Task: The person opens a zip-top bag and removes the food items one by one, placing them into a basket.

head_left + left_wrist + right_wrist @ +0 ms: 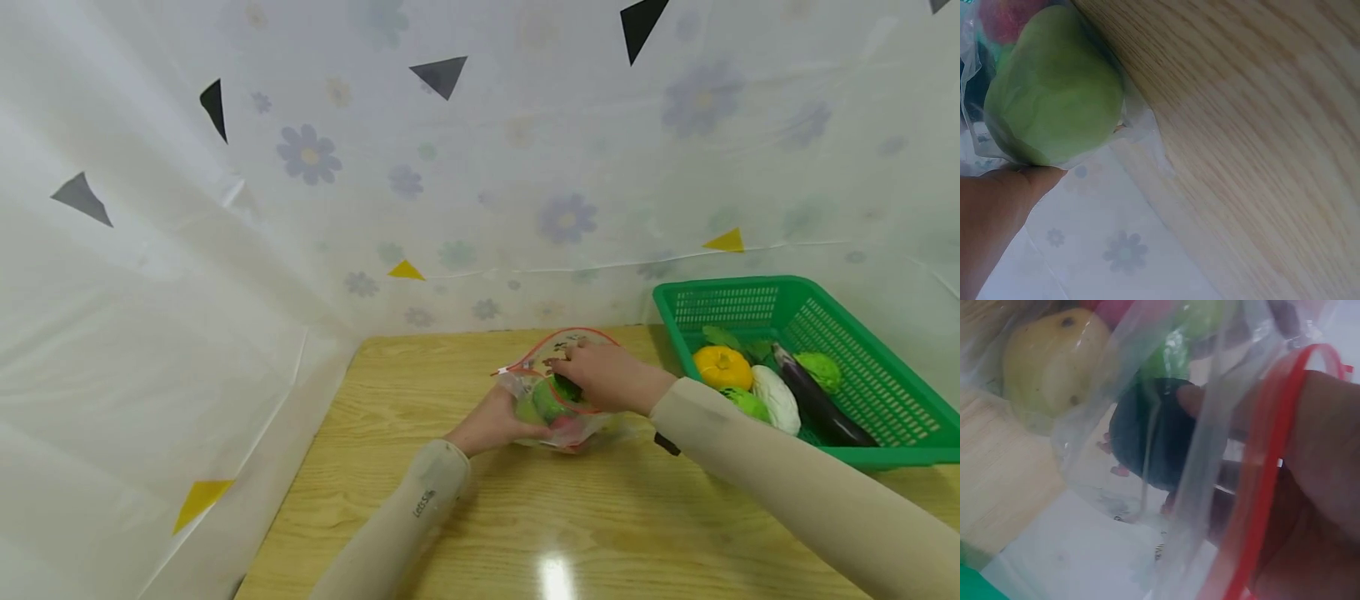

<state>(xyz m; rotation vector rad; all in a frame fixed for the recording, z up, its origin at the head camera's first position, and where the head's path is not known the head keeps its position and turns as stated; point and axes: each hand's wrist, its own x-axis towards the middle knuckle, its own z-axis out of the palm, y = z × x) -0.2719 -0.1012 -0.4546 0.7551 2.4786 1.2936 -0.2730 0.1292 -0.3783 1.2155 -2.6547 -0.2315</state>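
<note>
A clear zip bag with a red zip edge stands on the table, its mouth spread. My left hand grips the bag's left side, thumb in front. Through the mouth reaches my right hand, which holds a dark green rounded item between thumb and fingers inside the bag; its kind is unclear. Also in the bag are a green pear-shaped fruit, a pale yellow spotted potato-like item and a reddish item. The plastic blurs the other contents.
At the right, a green basket holds a yellow pumpkin-like vegetable, an eggplant, a white cabbage-like vegetable and leafy green pieces. Flowered sheeting closes off the back and left of the wooden table.
</note>
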